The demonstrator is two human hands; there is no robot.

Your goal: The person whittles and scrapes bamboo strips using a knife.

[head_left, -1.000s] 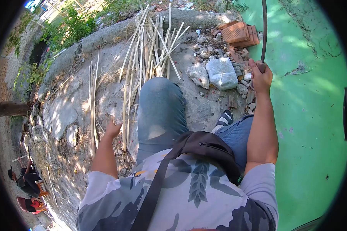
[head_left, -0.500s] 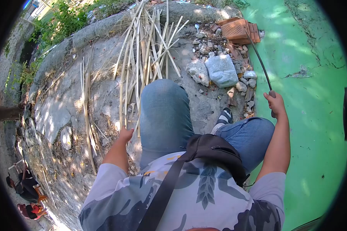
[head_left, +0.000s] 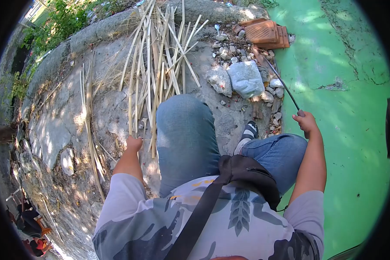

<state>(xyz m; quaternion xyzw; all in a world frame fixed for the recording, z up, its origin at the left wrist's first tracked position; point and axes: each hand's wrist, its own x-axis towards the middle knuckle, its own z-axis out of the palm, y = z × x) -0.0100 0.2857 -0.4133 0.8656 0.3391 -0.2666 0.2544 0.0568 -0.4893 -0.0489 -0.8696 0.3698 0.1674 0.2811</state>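
My left hand (head_left: 134, 144) is closed at the near end of a pale, thin wooden strip (head_left: 130, 102), left of my raised knee. That strip lies along the left side of a loose pile of similar strips (head_left: 162, 56) on the rough ground. Out to the right, over the green surface, my right hand (head_left: 307, 122) is wrapped round the handle of a long, thin dark tool (head_left: 286, 88). The tool's far end points forward and left, near the rubble; its exact tip is hard to make out.
A whitish block (head_left: 245, 79) and a rough stone (head_left: 219, 81) sit among small rubble. Stacked orange tiles (head_left: 266, 34) are beyond them. More strips (head_left: 87, 117) lie to the left. Two people (head_left: 28, 223) are at the far lower left. Green floor (head_left: 342, 143) spans the right.
My left hand has gone from loosely spread to closed at the strip's end. My right hand has lowered, and the tool has swung from upright to slanting forward and left.
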